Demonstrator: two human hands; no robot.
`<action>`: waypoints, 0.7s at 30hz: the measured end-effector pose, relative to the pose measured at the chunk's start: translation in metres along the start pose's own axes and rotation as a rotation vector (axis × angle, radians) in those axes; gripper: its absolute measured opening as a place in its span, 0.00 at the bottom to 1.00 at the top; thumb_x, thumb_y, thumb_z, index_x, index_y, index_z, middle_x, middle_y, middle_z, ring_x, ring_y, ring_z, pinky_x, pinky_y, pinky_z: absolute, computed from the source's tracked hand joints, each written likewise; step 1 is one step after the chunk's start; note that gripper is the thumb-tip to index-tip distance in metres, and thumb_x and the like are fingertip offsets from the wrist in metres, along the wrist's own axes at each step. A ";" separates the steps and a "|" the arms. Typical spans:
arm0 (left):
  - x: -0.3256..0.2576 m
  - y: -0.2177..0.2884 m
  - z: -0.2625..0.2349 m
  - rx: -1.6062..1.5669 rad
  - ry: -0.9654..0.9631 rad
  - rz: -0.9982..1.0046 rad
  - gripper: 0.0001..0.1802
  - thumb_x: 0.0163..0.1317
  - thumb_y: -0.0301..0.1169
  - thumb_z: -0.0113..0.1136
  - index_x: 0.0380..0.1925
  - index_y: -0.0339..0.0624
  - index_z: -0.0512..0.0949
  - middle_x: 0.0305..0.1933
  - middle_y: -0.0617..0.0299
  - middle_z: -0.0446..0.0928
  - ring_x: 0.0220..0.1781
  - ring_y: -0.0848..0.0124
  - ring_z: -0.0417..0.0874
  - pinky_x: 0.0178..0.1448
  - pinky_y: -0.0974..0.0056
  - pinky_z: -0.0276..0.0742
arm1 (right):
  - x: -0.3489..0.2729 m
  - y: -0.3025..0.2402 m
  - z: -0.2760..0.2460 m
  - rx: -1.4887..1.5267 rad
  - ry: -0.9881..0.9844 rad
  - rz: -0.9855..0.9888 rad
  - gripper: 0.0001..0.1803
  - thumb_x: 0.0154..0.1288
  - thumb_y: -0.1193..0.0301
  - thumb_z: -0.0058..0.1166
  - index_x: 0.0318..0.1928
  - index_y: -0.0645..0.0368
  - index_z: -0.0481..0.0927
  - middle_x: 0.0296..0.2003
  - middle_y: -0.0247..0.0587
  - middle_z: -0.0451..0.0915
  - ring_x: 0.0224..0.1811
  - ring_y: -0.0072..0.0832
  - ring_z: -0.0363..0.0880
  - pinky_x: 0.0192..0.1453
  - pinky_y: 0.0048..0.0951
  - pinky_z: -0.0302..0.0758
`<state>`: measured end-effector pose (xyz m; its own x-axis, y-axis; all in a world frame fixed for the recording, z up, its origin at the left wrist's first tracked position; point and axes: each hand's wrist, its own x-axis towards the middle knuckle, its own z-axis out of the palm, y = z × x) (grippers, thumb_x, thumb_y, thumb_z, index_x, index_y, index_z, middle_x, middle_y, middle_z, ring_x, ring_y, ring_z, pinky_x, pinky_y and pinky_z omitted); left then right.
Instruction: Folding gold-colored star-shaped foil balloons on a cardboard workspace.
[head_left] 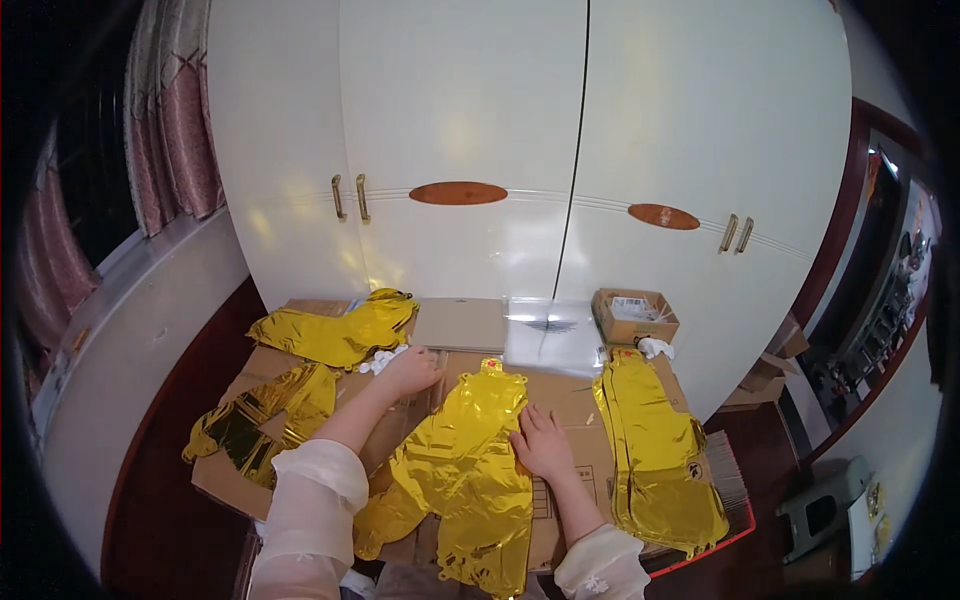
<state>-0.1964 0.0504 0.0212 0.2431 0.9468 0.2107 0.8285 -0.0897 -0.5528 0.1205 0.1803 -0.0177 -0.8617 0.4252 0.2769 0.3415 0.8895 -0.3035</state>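
Note:
A gold foil balloon [470,440], uninflated and wrinkled, lies flat in front of me with its tab at the far end. My right hand [545,443] rests on its right edge, fingers stretched out. Beyond its upper left side, my left hand [408,371] is over the cardboard [560,388] with fingers curled together; anything in them is hidden. Beside that hand sits a small heap of white pieces [382,360], too small to name. More flat gold foil balloons lie around: a stack [655,450] at the right, one [335,335] at the far left, another [275,415] nearer on the left.
Along the back are a grey-brown board [460,324], clear plastic sheets [548,335] and a small cardboard box [635,317] with papers inside. A white cabinet [450,100] rises behind them. A grey stool [825,510] stands on the floor at the right.

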 end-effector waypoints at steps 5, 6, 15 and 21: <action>-0.007 0.003 -0.012 -0.102 0.089 -0.139 0.04 0.54 0.35 0.60 0.28 0.50 0.78 0.34 0.66 0.81 0.42 0.69 0.81 0.48 0.61 0.71 | 0.003 0.002 0.006 0.029 0.038 -0.020 0.32 0.73 0.55 0.41 0.66 0.67 0.66 0.66 0.53 0.68 0.72 0.43 0.61 0.76 0.49 0.52; -0.008 0.007 -0.022 -0.140 0.147 -0.189 0.05 0.53 0.35 0.60 0.28 0.49 0.78 0.35 0.65 0.81 0.42 0.68 0.81 0.47 0.60 0.71 | 0.002 0.004 0.006 0.029 0.054 -0.027 0.31 0.72 0.56 0.42 0.66 0.67 0.66 0.65 0.54 0.69 0.71 0.44 0.62 0.76 0.50 0.53; -0.125 0.097 -0.154 -0.830 -0.588 -0.908 0.41 0.56 0.53 0.65 0.58 0.31 0.67 0.54 0.36 0.71 0.60 0.43 0.74 0.60 0.50 0.73 | -0.002 -0.002 -0.005 0.074 0.095 -0.073 0.29 0.71 0.57 0.45 0.67 0.58 0.68 0.67 0.49 0.68 0.72 0.43 0.60 0.76 0.53 0.51; -0.168 0.164 -0.170 -0.691 -0.327 -1.003 0.46 0.50 0.54 0.71 0.59 0.33 0.65 0.56 0.36 0.69 0.57 0.44 0.76 0.58 0.50 0.75 | -0.004 -0.005 -0.007 0.021 0.026 -0.092 0.25 0.70 0.57 0.47 0.64 0.52 0.73 0.66 0.44 0.70 0.70 0.41 0.64 0.75 0.56 0.51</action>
<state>-0.0156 -0.1763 0.0316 -0.6984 0.7151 0.0290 0.6903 0.6623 0.2912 0.1249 0.1757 -0.0113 -0.8790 0.3464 0.3276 0.2534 0.9214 -0.2946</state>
